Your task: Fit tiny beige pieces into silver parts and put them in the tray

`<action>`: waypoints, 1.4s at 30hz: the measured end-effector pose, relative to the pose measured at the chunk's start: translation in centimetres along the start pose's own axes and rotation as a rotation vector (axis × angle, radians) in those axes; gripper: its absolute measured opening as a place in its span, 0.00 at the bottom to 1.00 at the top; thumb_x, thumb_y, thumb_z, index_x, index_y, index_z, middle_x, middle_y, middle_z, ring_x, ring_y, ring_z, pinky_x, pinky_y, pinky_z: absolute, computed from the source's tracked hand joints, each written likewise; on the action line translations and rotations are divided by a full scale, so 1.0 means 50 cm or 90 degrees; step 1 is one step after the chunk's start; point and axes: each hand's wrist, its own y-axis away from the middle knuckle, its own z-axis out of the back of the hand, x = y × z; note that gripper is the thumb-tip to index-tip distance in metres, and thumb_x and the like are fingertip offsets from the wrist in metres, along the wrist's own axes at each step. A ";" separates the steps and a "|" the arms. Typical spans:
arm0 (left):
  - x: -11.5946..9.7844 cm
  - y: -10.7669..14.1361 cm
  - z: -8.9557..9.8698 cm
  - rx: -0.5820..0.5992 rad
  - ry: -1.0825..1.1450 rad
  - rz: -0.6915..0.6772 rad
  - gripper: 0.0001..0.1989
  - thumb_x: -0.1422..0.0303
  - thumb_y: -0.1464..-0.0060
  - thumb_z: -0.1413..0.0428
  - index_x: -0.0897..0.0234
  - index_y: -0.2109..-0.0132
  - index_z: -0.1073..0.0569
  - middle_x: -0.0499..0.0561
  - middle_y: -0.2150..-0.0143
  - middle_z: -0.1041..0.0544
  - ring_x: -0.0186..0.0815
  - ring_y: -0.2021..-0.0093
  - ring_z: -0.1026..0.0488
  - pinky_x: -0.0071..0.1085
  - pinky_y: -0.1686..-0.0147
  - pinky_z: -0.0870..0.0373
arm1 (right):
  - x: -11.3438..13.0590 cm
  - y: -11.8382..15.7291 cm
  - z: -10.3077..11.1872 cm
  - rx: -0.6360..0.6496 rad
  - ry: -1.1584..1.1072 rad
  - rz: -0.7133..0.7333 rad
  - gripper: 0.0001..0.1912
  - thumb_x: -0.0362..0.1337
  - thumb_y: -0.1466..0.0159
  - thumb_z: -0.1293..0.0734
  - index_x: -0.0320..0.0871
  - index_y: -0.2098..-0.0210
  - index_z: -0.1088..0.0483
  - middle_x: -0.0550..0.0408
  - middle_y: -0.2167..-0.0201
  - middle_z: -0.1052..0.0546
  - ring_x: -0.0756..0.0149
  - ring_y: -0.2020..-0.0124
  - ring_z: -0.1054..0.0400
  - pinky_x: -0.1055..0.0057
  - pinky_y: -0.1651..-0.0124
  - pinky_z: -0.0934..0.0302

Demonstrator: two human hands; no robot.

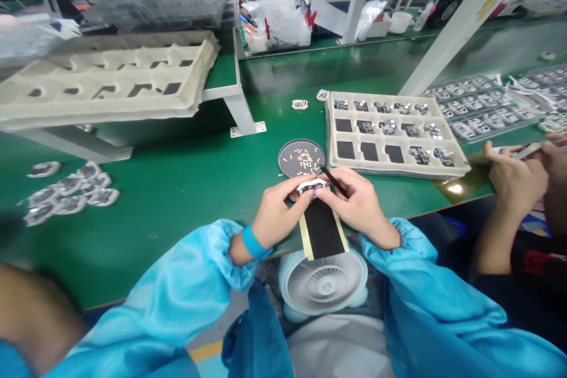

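Note:
Between my two hands sits a small white-shelled electronic part [312,186], just above the table's front edge. My left hand [283,207] grips its left side with thumb and fingers. My right hand [357,201] pinches its right side and also holds a thin black tool, probably tweezers [333,181], slanting out past the fingers. Below the hands a black mat with yellow tape edges [325,230] hangs over the edge. Right behind them lies a round dark perforated dish [301,156] with many tiny pale pieces on it.
A compartment tray [398,142] with circuit parts stands to the right. White-shelled parts [71,192] lie at left, below a raised shelf bearing another tray [106,80]. A co-worker's hands [520,177] work at far right. A fan [328,286] sits at my lap.

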 end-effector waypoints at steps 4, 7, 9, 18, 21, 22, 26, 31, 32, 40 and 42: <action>0.002 0.002 0.006 0.004 -0.146 -0.092 0.13 0.67 0.37 0.43 0.59 0.47 0.21 0.53 0.50 0.17 0.42 0.52 0.21 0.38 0.49 0.27 | 0.017 -0.019 0.030 -0.015 0.046 0.079 0.07 0.40 0.32 0.31 0.46 0.57 0.23 0.51 0.60 0.23 0.60 0.57 0.28 0.61 0.52 0.32; 0.004 0.002 0.005 0.016 -0.175 -0.104 0.13 0.67 0.37 0.43 0.59 0.47 0.21 0.53 0.49 0.17 0.43 0.50 0.21 0.39 0.48 0.28 | 0.026 -0.029 0.039 0.066 0.076 0.147 0.07 0.40 0.35 0.28 0.46 0.59 0.23 0.51 0.62 0.23 0.59 0.59 0.28 0.60 0.53 0.31; 0.005 0.001 0.004 0.017 -0.166 -0.098 0.13 0.67 0.37 0.43 0.59 0.47 0.21 0.53 0.50 0.17 0.42 0.50 0.22 0.38 0.48 0.28 | 0.025 -0.031 0.039 0.098 0.087 0.182 0.07 0.39 0.36 0.27 0.46 0.58 0.24 0.51 0.62 0.23 0.59 0.59 0.28 0.60 0.55 0.31; 0.005 0.000 0.005 0.008 -0.170 -0.101 0.10 0.68 0.36 0.43 0.61 0.50 0.22 0.53 0.53 0.17 0.40 0.53 0.22 0.36 0.52 0.30 | 0.025 -0.032 0.051 0.041 0.120 0.153 0.03 0.38 0.33 0.31 0.46 0.62 0.25 0.52 0.65 0.24 0.61 0.63 0.29 0.62 0.59 0.33; 0.002 0.000 0.008 0.012 -0.204 -0.122 0.10 0.69 0.36 0.44 0.60 0.50 0.22 0.52 0.52 0.17 0.41 0.53 0.22 0.37 0.52 0.31 | 0.027 -0.037 0.049 0.079 0.108 0.195 0.04 0.38 0.33 0.30 0.46 0.59 0.24 0.51 0.63 0.23 0.60 0.61 0.28 0.61 0.57 0.32; 0.001 -0.001 0.009 0.012 -0.211 -0.124 0.10 0.69 0.36 0.44 0.59 0.50 0.22 0.53 0.53 0.18 0.42 0.53 0.23 0.37 0.52 0.31 | 0.025 -0.039 0.048 0.097 0.109 0.209 0.05 0.38 0.33 0.29 0.46 0.58 0.24 0.50 0.63 0.23 0.60 0.61 0.28 0.61 0.57 0.32; -0.005 -0.002 0.012 0.015 -0.229 -0.123 0.10 0.69 0.36 0.44 0.60 0.50 0.22 0.53 0.55 0.18 0.41 0.56 0.23 0.37 0.53 0.32 | 0.016 -0.038 0.040 0.127 0.126 0.248 0.05 0.37 0.33 0.30 0.47 0.57 0.22 0.52 0.65 0.24 0.62 0.63 0.29 0.63 0.60 0.32; -0.003 -0.001 0.011 0.014 -0.251 -0.130 0.09 0.70 0.37 0.44 0.61 0.51 0.23 0.50 0.58 0.18 0.39 0.58 0.24 0.35 0.56 0.33 | 0.005 -0.035 0.039 0.147 0.141 0.275 0.07 0.34 0.33 0.30 0.46 0.56 0.22 0.52 0.64 0.24 0.64 0.63 0.29 0.65 0.60 0.32; -0.002 0.000 0.010 0.013 -0.257 -0.129 0.09 0.70 0.37 0.44 0.60 0.51 0.23 0.50 0.59 0.18 0.39 0.59 0.25 0.35 0.56 0.33 | 0.004 -0.035 0.039 0.151 0.149 0.278 0.07 0.33 0.32 0.31 0.46 0.55 0.22 0.51 0.63 0.24 0.64 0.62 0.29 0.65 0.60 0.32; 0.002 0.001 0.013 0.008 -0.263 -0.113 0.11 0.73 0.41 0.42 0.59 0.52 0.22 0.50 0.58 0.18 0.39 0.58 0.25 0.36 0.54 0.32 | 0.019 -0.049 0.047 0.217 0.245 0.314 0.07 0.33 0.30 0.34 0.44 0.56 0.23 0.51 0.63 0.24 0.64 0.63 0.28 0.67 0.61 0.32; 0.002 -0.001 0.014 -0.002 -0.254 -0.099 0.10 0.73 0.42 0.42 0.60 0.53 0.22 0.49 0.60 0.18 0.38 0.60 0.25 0.36 0.55 0.32 | 0.029 -0.066 0.050 0.265 0.248 0.301 0.06 0.35 0.30 0.34 0.44 0.57 0.24 0.51 0.62 0.24 0.64 0.62 0.29 0.67 0.60 0.33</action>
